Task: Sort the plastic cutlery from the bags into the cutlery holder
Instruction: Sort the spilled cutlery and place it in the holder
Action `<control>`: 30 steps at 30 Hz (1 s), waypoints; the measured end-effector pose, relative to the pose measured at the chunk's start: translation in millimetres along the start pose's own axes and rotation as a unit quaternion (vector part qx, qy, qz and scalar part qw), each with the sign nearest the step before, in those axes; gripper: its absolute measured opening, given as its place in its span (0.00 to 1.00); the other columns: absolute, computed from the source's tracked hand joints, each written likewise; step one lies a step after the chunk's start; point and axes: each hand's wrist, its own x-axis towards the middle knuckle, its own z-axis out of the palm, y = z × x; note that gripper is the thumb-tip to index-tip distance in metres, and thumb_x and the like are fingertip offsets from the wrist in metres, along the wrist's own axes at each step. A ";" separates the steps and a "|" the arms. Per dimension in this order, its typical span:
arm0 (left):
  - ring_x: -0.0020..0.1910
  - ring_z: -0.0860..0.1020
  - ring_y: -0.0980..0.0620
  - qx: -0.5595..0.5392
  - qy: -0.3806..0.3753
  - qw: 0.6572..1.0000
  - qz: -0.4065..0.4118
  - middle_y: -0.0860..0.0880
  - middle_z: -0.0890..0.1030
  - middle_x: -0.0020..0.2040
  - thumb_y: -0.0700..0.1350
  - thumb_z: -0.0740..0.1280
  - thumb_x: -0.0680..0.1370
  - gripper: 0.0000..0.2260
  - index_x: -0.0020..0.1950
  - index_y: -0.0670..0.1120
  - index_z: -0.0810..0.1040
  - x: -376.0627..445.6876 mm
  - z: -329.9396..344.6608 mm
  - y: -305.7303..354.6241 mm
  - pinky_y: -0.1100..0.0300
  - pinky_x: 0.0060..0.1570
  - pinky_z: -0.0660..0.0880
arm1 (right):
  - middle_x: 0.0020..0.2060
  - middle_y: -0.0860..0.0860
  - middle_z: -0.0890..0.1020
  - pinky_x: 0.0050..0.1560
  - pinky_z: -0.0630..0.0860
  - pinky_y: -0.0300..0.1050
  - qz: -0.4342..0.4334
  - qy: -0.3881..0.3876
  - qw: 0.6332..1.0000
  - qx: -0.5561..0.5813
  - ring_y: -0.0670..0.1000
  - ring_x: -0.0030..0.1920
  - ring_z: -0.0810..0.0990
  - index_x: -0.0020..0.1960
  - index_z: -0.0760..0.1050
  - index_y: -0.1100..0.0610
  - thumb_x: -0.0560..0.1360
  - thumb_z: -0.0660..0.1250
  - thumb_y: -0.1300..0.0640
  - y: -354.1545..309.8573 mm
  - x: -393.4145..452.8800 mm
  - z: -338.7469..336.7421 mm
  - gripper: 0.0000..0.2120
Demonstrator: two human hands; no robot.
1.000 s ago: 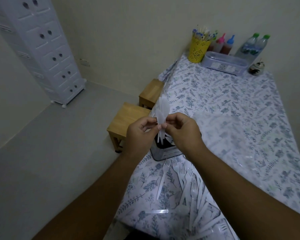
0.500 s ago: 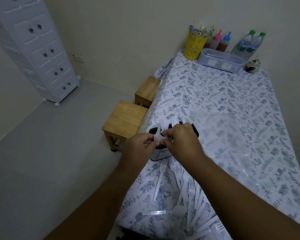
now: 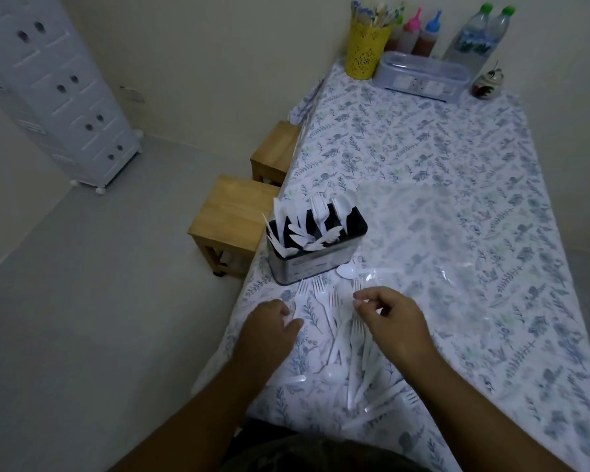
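**Both hands down among the loose forks, the holder half filled just above them**

The holder [image 3: 317, 250] stands near the middle of the frame, close to the left edge of the surface [image 3: 423, 148], and white cutlery already stands in it handles down, heads up, which keeps the types readable at a glance. It sits just above the loose pile, so each piece has only a short way to go.

The forks [image 3: 351, 338] lie scattered flat at lower centre, tines mostly toward the holder. One spoon [image 3: 346, 271] lies by the holder's base, beside a clear bag [image 3: 423, 240] spread flat on the right.

The left hand [image 3: 269, 330] rests low at the pile's left edge, fingers curled loosely; whether they hold anything I cannot tell. The right hand [image 3: 392, 318] hovers over the forks with thumb and forefinger drawn narrow, a pinch suited to a thin handle, though I see nothing clearly between them.

Judging by this, the sorting is partway along, and the next pick will likely be a fork
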 end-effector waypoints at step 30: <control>0.24 0.69 0.54 0.014 0.002 0.989 -0.144 0.49 0.70 0.25 0.43 0.69 0.73 0.15 0.29 0.41 0.70 29.5 55.7 71.8 0.63 0.24 0.65 | 0.39 0.55 0.80 0.36 0.72 0.45 0.226 -0.121 0.919 0.300 0.50 0.35 0.74 0.51 0.82 0.66 0.83 0.63 0.62 93.5 -32.3 -58.1 0.11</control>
